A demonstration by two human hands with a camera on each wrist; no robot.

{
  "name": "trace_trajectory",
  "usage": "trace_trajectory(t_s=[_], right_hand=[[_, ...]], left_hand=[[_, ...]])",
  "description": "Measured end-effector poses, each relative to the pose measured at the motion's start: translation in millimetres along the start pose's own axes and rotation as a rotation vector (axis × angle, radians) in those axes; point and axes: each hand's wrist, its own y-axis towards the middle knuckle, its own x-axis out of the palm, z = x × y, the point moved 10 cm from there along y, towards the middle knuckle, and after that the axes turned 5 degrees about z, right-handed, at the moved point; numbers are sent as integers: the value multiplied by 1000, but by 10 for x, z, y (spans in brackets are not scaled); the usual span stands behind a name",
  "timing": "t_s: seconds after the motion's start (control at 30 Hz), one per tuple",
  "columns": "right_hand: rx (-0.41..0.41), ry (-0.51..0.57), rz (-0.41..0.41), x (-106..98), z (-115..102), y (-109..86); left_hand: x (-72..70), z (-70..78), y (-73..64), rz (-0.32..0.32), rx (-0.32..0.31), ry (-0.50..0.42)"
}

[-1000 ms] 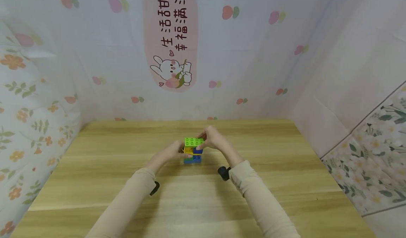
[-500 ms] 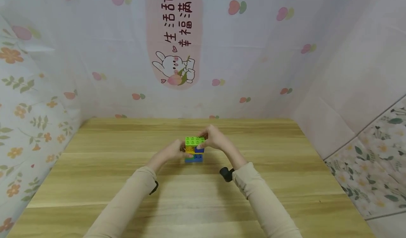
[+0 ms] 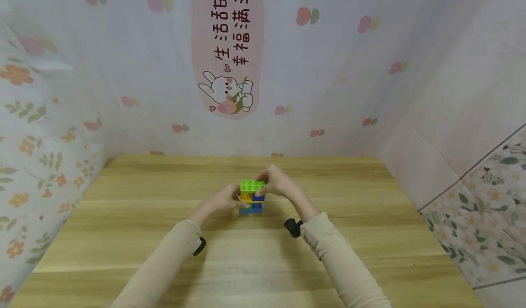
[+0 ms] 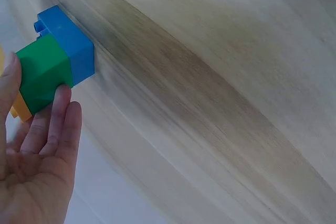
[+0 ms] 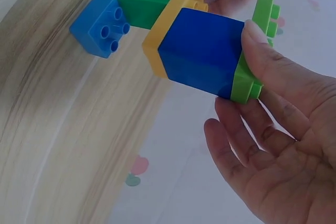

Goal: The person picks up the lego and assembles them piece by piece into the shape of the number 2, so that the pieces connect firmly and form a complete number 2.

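Observation:
A stack of toy building blocks stands on the table in the head view. Its light blue base block (image 5: 100, 24) carries a green block (image 4: 44, 69) at one end. Above these lies a yellow block (image 5: 153, 51), bearing a dark blue block (image 5: 197, 53), with a lime-green block (image 3: 252, 186) on top. My left hand (image 3: 225, 198) pinches the stack around the green block, thumb in front and fingers behind. My right hand (image 3: 278, 182) holds the upper part, its thumb over the edge where the dark blue and lime-green blocks meet. Fingers partly hide behind the blocks.
The wooden table (image 3: 255, 262) spreads around the stack. A white patterned cloth (image 3: 328, 93) hangs behind it, with more cloth at both sides. A black wrist camera (image 3: 292, 227) sticks out below the right wrist.
The yellow block, slightly tilted a second ago, now looks level above the light blue base. Both hands stay on the stack. The head view has shifted a little.

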Motion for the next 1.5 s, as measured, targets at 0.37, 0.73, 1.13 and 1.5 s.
trace_trajectory(t_s=[0.37, 0.73, 1.13, 1.5], right_hand=[[12, 29, 7, 21, 0, -27], [12, 21, 43, -63, 10, -69], [-56, 177, 125, 31, 147, -130], [-63, 341, 237, 27, 259, -284]], left_hand=[[9, -25, -17, 46, 19, -75], [-29, 42, -12, 75, -28, -60], [-14, 60, -73, 121, -4, -10], [-62, 97, -185, 234, -74, 134]])
